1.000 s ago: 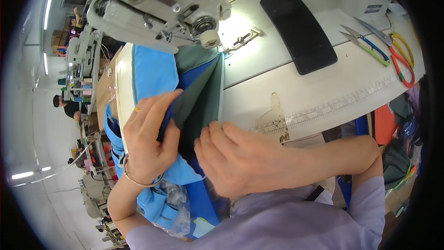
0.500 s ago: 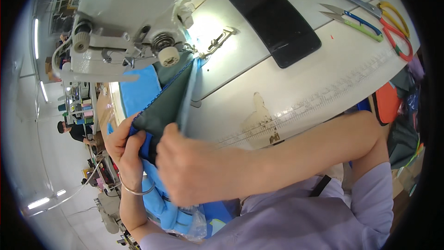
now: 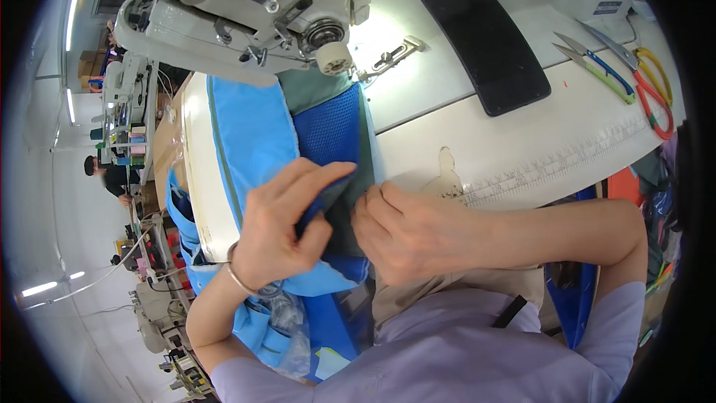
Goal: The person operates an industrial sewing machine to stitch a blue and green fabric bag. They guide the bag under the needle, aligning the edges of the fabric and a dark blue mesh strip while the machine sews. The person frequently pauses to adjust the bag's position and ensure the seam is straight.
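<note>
A layered fabric piece runs from under the presser area of a white sewing machine (image 3: 246, 22) toward my body. It has blue mesh (image 3: 328, 130), dark green cloth (image 3: 364, 168) and light blue cloth (image 3: 250, 130). My left hand (image 3: 287, 220), a bangle at its wrist, pinches the folded-up edge of the blue mesh between thumb and fingers. Just to its right, my right hand (image 3: 418, 231) has its fingers closed on the dark green cloth at the strip's right edge; its fingertips are partly hidden. The needle is hidden behind the machine's white knob (image 3: 333, 58).
On the machine bed lie a black phone (image 3: 485, 45), thread snips (image 3: 597, 67) and red-handled scissors (image 3: 650, 101). A ruler strip (image 3: 537, 172) follows the table's front edge. Light blue pieces and clear plastic (image 3: 287, 328) hang at lower left. Another person (image 3: 112, 179) stands far left.
My left hand has moved right and turned the mesh side of the fabric up. My right hand has shifted right, from a blurred sweep to a hold on the dark green edge. The view has shifted.
</note>
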The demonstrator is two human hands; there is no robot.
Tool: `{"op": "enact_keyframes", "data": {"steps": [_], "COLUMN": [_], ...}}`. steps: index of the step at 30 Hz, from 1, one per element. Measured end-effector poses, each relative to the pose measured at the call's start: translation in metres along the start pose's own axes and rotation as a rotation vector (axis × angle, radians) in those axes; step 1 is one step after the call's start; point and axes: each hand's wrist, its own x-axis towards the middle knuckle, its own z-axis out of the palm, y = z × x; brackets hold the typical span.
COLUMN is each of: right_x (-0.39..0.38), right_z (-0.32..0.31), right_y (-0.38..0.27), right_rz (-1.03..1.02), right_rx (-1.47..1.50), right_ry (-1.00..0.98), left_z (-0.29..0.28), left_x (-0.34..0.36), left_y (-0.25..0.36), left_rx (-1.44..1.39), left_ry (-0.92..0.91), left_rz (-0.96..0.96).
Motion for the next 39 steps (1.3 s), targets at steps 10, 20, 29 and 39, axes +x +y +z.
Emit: {"op": "enact_keyframes", "data": {"steps": [10, 20, 29, 39], "right_x": [-0.014, -0.001, 0.0, 0.006], "right_z": [0.0, -0.014, -0.017, -0.006], "right_y": [0.004, 0.018, 0.027, 0.054], "right_rz": [-0.079, -0.188, -0.225, -0.243], "right_rx": [-0.055, -0.089, -0.028, 0.009], "right_ry": [-0.09, -0.154, -0.168, -0.153], "left_z": [0.034, 0.053, 0.055, 0.048], "left_x": [-0.006, -0.011, -0.008, 0.016], "left_y": [-0.004, -0.021, -0.018, -0.033], "left_rx": [0.187, 0.166, 0.179, 0.249], "left_ry": [-0.139, -0.04, -0.045, -0.034], "left_rz": [0.064, 0.169, 0.169, 0.182]}}
